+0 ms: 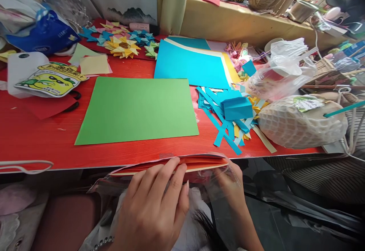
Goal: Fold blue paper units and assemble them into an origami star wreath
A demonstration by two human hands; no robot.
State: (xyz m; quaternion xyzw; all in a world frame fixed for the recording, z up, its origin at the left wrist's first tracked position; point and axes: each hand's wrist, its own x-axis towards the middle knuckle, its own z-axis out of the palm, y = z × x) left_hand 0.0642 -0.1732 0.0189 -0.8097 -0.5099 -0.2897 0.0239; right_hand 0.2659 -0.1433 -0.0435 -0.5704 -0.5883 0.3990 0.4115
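Note:
A clear plastic sleeve [102,182] with red, orange and cream sheets of coloured paper [205,161] is held at the front edge of the table, its open side up. My left hand [159,198] reaches over the near side, fingers bent and the tips in among the sheets' top edges. At the sleeve's right end, my right hand [232,184] grips it through the plastic; some of its fingers are hidden behind the pack. Just beyond lies a flat green sheet [139,110] on the red table [57,141].
Blue sheets [188,61] lie behind the green one. Cut blue strips [219,110] are heaped to the right, beside a net-wrapped coconut [302,122] with a straw. Folded paper stars [122,46] sit at the back, a phone [23,68] at left.

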